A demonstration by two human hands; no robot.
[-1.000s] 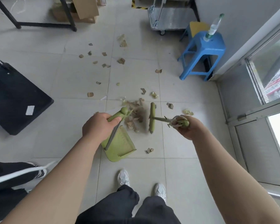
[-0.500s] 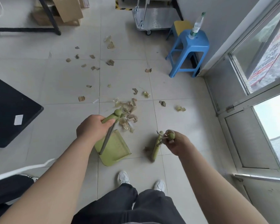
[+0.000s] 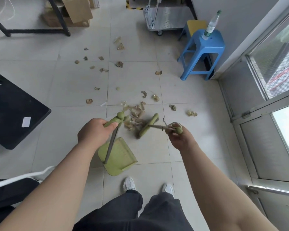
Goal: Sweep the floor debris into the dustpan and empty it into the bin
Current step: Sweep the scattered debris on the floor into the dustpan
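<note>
At the left side of the floor [image 3: 57,90] lay a black object [image 3: 15,110] with a white label; whether it was the bin could not be told. The left hand [image 3: 94,130] was clenched round the top of the green handle [image 3: 118,120] of the dustpan [image 3: 122,157]. The pan sat on the floor just ahead of the person's white shoes [image 3: 129,184], and its tray showed bare green inside with no scraps visible in it.

Just beyond the pan, a gathered pile [image 3: 134,115] of brown cardboard bits and clear wrappers lay against the broom head [image 3: 148,125], which was blurred. The right hand [image 3: 178,137] grasped the broom's grip end, with its fingers curled round it.

By this showing the work was at an early stage. One heap was drawn together, but none of it appeared to be in the pan, and emptying had not begun. Plenty was left: loose scraps [image 3: 119,64] lay strewn over the far tiles, and a few pieces [image 3: 173,107] sat to the right of the broom. The debris looked small, torn and crumpled, and probably light enough to skitter under the bristles.

Near the floor's right edge, by the wall, stood a blue stool [image 3: 205,45] with a bottle [image 3: 211,25] on it.
</note>
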